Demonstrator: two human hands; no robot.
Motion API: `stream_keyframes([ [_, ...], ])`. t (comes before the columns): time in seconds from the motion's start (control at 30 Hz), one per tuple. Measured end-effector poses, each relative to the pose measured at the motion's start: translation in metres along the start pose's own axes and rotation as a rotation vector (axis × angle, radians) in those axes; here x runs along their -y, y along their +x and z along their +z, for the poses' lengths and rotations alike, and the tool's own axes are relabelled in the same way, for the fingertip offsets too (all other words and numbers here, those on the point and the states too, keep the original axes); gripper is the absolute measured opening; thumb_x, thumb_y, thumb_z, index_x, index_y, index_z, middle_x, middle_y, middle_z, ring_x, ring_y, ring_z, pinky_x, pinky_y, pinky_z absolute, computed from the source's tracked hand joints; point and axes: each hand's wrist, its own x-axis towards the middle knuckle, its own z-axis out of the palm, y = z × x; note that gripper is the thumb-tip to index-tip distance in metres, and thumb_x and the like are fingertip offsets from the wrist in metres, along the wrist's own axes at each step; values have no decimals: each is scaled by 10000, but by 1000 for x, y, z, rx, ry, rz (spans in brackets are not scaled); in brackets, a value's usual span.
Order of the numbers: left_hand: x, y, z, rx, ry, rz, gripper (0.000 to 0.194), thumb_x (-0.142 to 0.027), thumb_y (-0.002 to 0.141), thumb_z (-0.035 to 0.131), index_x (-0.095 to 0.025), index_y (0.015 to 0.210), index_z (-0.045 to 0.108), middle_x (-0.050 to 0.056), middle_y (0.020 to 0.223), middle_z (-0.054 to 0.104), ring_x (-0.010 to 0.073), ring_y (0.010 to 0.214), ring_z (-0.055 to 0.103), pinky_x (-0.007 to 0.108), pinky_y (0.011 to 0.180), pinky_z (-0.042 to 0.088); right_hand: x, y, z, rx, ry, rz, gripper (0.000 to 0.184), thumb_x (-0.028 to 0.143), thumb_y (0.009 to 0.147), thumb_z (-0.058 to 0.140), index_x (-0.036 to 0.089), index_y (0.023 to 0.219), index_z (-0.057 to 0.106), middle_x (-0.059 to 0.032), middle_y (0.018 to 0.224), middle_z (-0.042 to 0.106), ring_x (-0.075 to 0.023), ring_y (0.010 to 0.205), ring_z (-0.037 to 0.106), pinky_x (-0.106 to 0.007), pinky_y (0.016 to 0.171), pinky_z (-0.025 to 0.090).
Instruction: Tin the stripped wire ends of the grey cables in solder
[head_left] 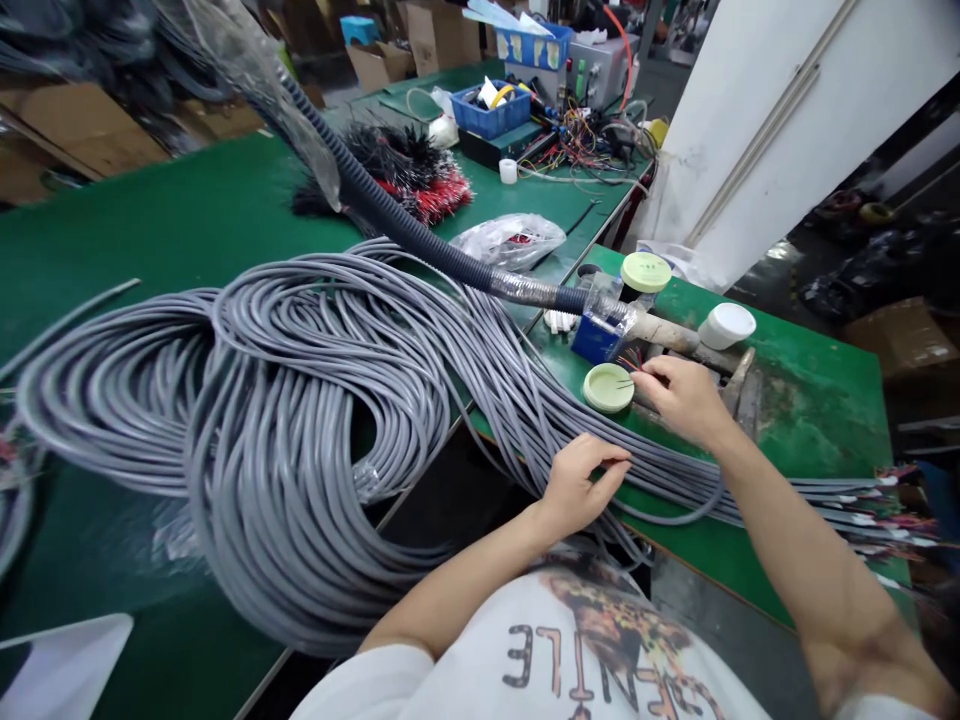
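Observation:
My right hand (686, 400) is closed in a pinch on thin stripped wires (625, 383), whose tips reach over a shallow round pale green tub (608, 388). Some reddish wire ends fan out just above its fingertips. Nearer my body, my left hand (585, 483) hovers beside a long bundle of grey cables (660, 465); its thumb and forefinger are pressed together, and whatever may be between them is too small to make out. The bundle runs from large grey coils (300, 430) on the left to stripped, coloured ends (889, 515) on the right.
A ribbed dark hose (427, 240) slants down across the bench to a blue box (598, 335). Around it stand a green-lidded jar (646, 272) and a white tub (726, 325). Farther back are a plastic bag (510, 240), black-and-red wires (405, 175) and a blue basket (491, 115).

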Motion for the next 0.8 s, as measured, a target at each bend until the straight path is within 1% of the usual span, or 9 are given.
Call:
stream_keyframes([
  [0.13,11,-4,-1,88,77,78,161,-218,845,586,-226,937,718,86,855,714,206,796,610,345,807,435,-12,22,18,110,-140,22,290,325,878,509,174,663,633,-45,680,652,-156,636,542,-277,577,288],
  [0.27,17,-4,1,112,104,123,167,-200,841,592,-225,958,708,85,850,715,204,798,622,338,789,432,-13,28,31,196,-292,47,267,342,884,508,177,752,672,-70,763,694,-178,696,585,-281,582,283],
  [0.4,23,-4,2,75,197,235,147,-196,857,568,-204,951,680,70,837,713,184,772,622,325,744,449,-12,30,39,276,-445,68,272,365,891,487,190,861,693,-84,890,720,-205,788,630,-279,603,326],
  [0.47,25,-4,3,49,237,293,128,-193,860,565,-195,937,666,59,825,712,172,756,621,314,720,457,-11,32,42,307,-488,84,285,374,895,472,197,888,695,-82,915,723,-211,815,641,-279,617,347],
  [0.53,26,-4,3,40,263,321,117,-185,861,564,-193,935,655,53,826,711,166,751,620,309,710,463,-9,32,43,324,-503,97,300,380,897,459,200,892,699,-82,916,725,-215,821,648,-280,617,352],
  [0.6,25,-3,3,34,272,332,106,-176,857,570,-192,928,648,49,821,708,162,746,619,307,704,467,-8,32,39,312,-492,94,301,376,895,459,199,887,702,-79,919,728,-217,823,650,-282,611,345],
  [0.67,24,-3,2,30,270,334,99,-163,849,580,-190,921,642,47,812,703,161,741,616,306,699,469,-9,29,29,269,-461,86,297,371,890,464,199,862,704,-71,899,729,-211,808,647,-284,604,336],
  [0.73,23,-2,1,31,260,334,100,-148,842,587,-187,918,638,48,805,698,160,734,611,306,696,471,-18,22,13,209,-420,91,303,377,886,469,198,819,704,-59,854,727,-197,766,636,-283,596,327],
  [0.8,22,-2,0,38,250,336,107,-137,837,591,-187,920,636,48,798,694,160,726,605,305,690,470,-34,13,-5,156,-392,144,316,390,877,476,195,777,705,-51,803,722,-182,711,619,-279,583,319],
])
